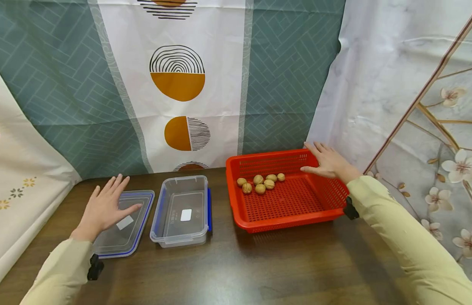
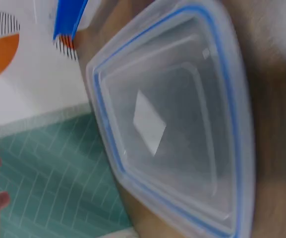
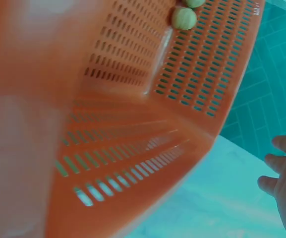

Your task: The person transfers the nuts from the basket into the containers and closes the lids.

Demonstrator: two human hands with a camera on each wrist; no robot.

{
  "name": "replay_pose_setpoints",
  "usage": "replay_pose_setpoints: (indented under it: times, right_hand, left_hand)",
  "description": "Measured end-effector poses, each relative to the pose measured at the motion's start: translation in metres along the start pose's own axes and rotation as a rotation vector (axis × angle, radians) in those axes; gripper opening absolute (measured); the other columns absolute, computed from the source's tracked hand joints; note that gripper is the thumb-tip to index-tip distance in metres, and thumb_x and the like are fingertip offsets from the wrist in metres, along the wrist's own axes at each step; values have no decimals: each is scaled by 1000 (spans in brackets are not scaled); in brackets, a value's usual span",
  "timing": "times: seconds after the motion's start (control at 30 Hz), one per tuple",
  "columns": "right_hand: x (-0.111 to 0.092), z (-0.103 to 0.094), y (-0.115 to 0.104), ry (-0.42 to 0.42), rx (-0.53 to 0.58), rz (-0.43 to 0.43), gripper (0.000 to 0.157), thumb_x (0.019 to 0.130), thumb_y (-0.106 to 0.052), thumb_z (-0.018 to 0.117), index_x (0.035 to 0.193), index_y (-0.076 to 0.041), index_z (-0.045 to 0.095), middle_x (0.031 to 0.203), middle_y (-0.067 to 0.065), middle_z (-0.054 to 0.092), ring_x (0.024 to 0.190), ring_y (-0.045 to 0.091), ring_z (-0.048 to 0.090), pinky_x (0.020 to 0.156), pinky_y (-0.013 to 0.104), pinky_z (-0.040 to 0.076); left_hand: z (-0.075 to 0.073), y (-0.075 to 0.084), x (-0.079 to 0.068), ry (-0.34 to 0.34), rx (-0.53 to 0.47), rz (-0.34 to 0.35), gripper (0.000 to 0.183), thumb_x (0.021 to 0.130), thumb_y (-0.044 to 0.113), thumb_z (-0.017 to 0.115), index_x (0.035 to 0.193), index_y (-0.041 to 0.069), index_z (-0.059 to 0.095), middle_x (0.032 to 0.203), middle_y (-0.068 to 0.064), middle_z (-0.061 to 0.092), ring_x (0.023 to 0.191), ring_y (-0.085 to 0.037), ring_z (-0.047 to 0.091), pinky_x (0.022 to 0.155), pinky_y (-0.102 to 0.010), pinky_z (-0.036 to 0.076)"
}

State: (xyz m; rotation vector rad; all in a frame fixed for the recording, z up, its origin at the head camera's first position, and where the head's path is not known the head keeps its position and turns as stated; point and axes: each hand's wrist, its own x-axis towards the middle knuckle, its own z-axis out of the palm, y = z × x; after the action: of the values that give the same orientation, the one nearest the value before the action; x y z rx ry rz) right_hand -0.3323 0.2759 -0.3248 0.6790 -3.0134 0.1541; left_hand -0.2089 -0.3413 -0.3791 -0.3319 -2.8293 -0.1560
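Observation:
My left hand (image 1: 106, 206) is held over a clear lid with a blue seal (image 1: 134, 220), fingers spread and holding nothing. The same lid (image 2: 182, 124) fills much of the left wrist view, a white label on it. Above the right end of a red plastic basket (image 1: 281, 222) is my right hand (image 1: 326, 162), its fingers stretched out and nothing in them. Several walnuts (image 1: 260, 189) lie at the left and back of the basket floor. Between lid and basket stands a clear plastic container (image 1: 178, 242) without its lid on.
Everything stands on a dark wooden table (image 1: 228, 271). A patterned curtain (image 1: 281, 76) hangs right behind it, with a floral cloth (image 1: 422, 140) at the right and a pale cloth (image 1: 18, 178) at the left. A blue clip flap (image 1: 209, 209) sticks out along the container's right side.

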Motion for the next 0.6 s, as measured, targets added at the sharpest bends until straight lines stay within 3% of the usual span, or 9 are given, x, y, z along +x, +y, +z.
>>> replay_pose_setpoints:
  times: [0.13, 0.3, 0.43, 0.6]
  right_hand:
    - [4, -2, -1, -2, 22, -18, 91, 81, -59, 52, 146, -7, 14, 145, 30, 14, 130, 48, 17, 101, 60, 16]
    - [6, -2, -3, -25, 31, -11, 94, 80, -61, 53, 146, -8, 11, 145, 30, 14, 131, 46, 17, 101, 60, 19]
    - [8, -2, -4, -29, 32, -9, 95, 80, -61, 53, 146, -9, 10, 145, 29, 15, 131, 46, 17, 100, 60, 20]
    - [12, 1, -6, -25, 39, -7, 96, 79, -62, 53, 146, -9, 10, 144, 30, 16, 130, 46, 19, 100, 60, 21]
  left_hand:
    - [9, 14, -10, 75, -111, 33, 90, 76, 51, 64, 141, 0, 27, 139, -28, 32, 123, -45, 33, 95, -61, 25]
    - [21, 32, -31, 34, -238, -15, 88, 78, 45, 66, 143, 6, 23, 137, -28, 35, 109, -48, 46, 77, -58, 41]
    - [29, 46, -45, 22, -307, -56, 84, 78, 42, 67, 143, 10, 26, 131, -30, 42, 99, -49, 52, 71, -58, 43]
    - [38, 57, -55, 33, -415, -67, 81, 76, 36, 70, 141, 7, 31, 129, -27, 46, 103, -47, 52, 79, -59, 41]
